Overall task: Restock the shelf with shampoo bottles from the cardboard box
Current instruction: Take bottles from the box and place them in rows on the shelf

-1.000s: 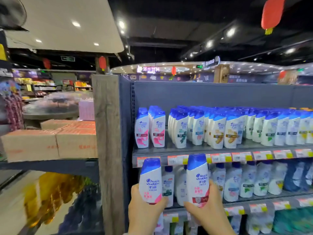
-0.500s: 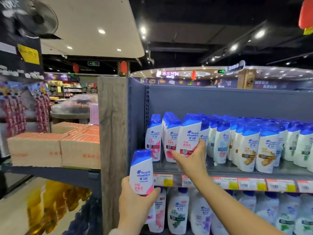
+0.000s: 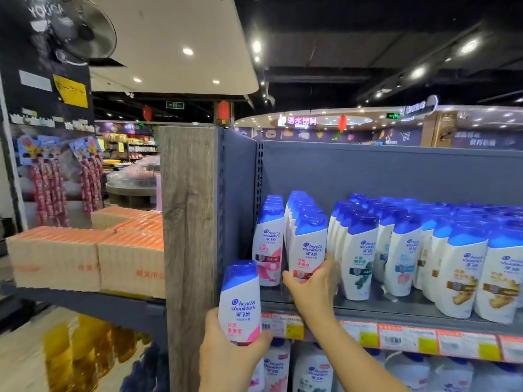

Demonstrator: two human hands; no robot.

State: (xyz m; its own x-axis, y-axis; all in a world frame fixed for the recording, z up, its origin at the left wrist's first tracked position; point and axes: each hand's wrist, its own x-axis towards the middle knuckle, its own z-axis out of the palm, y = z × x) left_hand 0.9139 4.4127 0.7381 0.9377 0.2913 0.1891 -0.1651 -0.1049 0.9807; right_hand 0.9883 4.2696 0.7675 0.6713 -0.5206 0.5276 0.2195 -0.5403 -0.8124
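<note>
bottles [image 3: 307,244]: glossy white plastic, smooth, with shiny blue plastic caps
held bottle [image 3: 240,305]: same glossy plastic, printed pink and white label
shelf [image 3: 382,305]: matt grey painted metal, smooth; back panel the same
post [image 3: 188,222]: grey wood-grain finish, matt, streaked
price tags [image 3: 396,336]: paper behind a glossy clear strip
boxes [image 3: 56,260]: dull brown cardboard, orange tops, far left
fan [image 3: 83,29]: dark wire grille
</note>
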